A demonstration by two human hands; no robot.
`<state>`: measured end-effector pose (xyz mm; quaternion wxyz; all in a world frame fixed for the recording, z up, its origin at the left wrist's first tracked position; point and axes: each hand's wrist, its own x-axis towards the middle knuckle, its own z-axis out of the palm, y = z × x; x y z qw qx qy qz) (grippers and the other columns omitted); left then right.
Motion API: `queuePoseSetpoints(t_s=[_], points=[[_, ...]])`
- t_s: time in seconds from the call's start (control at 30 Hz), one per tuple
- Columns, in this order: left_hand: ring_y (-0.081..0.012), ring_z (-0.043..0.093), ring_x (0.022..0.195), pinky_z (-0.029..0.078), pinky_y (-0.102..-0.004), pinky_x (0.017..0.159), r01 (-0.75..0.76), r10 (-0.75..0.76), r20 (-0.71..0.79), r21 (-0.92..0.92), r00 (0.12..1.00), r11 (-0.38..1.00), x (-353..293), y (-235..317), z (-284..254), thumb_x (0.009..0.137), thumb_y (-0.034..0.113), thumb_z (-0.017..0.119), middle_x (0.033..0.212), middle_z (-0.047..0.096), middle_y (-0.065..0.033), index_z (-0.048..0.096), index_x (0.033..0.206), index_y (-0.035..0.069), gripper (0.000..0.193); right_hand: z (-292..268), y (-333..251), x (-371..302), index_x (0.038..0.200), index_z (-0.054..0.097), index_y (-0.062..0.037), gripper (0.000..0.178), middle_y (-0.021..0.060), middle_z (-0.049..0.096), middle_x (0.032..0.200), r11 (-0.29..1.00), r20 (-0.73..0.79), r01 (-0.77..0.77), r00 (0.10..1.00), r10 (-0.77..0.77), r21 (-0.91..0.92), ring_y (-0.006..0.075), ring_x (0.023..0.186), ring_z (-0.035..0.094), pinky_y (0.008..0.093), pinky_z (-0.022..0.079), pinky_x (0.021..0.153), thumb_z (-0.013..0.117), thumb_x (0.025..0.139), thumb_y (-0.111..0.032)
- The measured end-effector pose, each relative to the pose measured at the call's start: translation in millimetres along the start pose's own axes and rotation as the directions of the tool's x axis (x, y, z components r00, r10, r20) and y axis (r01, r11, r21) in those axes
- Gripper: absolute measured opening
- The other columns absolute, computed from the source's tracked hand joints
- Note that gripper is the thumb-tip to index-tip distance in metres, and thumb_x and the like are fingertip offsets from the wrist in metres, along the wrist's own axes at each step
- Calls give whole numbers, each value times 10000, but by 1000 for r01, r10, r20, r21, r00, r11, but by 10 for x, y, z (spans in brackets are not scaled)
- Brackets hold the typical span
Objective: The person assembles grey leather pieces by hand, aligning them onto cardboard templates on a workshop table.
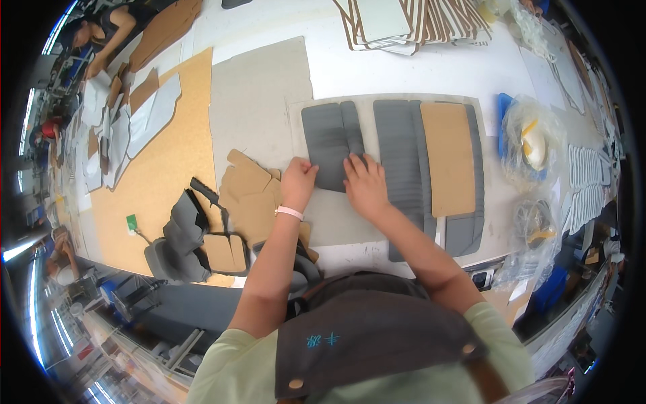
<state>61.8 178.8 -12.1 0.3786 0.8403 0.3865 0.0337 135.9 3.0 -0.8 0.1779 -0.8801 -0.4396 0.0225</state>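
Observation:
A dark grey leather-like panel (325,135) with a lengthwise seam lies on a pale grey sheet in front of me. My left hand (299,182), with a pink band on its wrist, is closed, its thumb and fingers pinching the panel's left edge. Flat on the panel's lower right part rests my right hand (367,183), fingers stretched out and slightly apart. Just right of it lies a larger ribbed dark grey panel (397,161). A tan rectangular board (447,158) covers part of that larger panel.
Tan cut pieces (249,195) and folded dark grey pieces (183,232) pile up at left. Plastic-wrapped rolls (535,145) stand at right beside a blue tray (503,118). White, brown-edged pieces (410,27) are stacked at the back. Another person (111,34) works at the far left.

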Motion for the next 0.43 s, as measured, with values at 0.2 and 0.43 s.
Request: queuePoseSetpoints(t_s=[0.2, 0.43], points=[[-234, 643, 712, 513, -345, 670, -6, 7, 12, -8, 1000, 1000, 8, -19, 3, 805, 181, 736, 785, 666, -110, 605, 898, 12, 233, 10, 15, 17, 1264, 554, -22, 486, 101, 459, 1385, 1000, -22, 15, 1000, -16, -10, 350, 1255, 399, 486, 355, 974, 643, 815, -186], [-233, 645, 719, 514, -345, 675, 4, -4, 48, -8, 999, 1000, 27, -14, -13, 805, 178, 739, 793, 670, -108, 608, 913, 12, 238, 43, 16, 8, 1288, 544, -38, 511, 99, 432, 1420, 999, 36, 19, 999, -18, -33, 353, 1286, 376, 517, 342, 987, 650, 819, -213]])
